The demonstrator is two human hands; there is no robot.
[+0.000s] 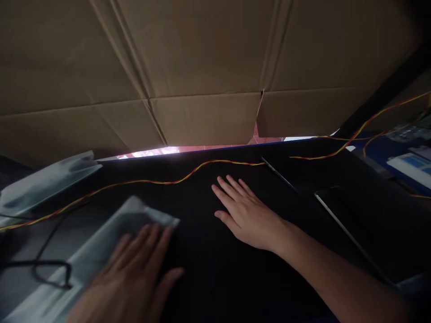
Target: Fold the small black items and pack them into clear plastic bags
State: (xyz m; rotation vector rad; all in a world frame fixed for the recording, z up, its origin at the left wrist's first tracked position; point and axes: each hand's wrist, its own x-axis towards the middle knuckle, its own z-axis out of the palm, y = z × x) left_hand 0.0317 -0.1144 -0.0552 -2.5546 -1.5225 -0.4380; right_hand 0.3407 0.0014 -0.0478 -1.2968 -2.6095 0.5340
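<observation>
My left hand [134, 273] lies palm down with its fingers stretched out, slightly smeared by motion. Beneath its fingers is a whitish, see-through plastic sleeve [124, 220] that runs toward the lower left. My right hand [245, 215] rests flat on the black tabletop [208, 278], fingers spread, holding nothing. Just beyond it to the right lies a thin dark slab [281, 172] that looks like a phone. Farther right is a larger flat dark device [367, 229] with a pale metallic edge, perhaps a tablet.
A twisted red-and-yellow wire [151, 181] crosses the table's far side. Another whitish plastic bag [50, 181] lies at the far left, near a black cable [50, 264]. Cardboard [202, 54] stands along the back edge. A white-and-blue item [412, 166] sits at right.
</observation>
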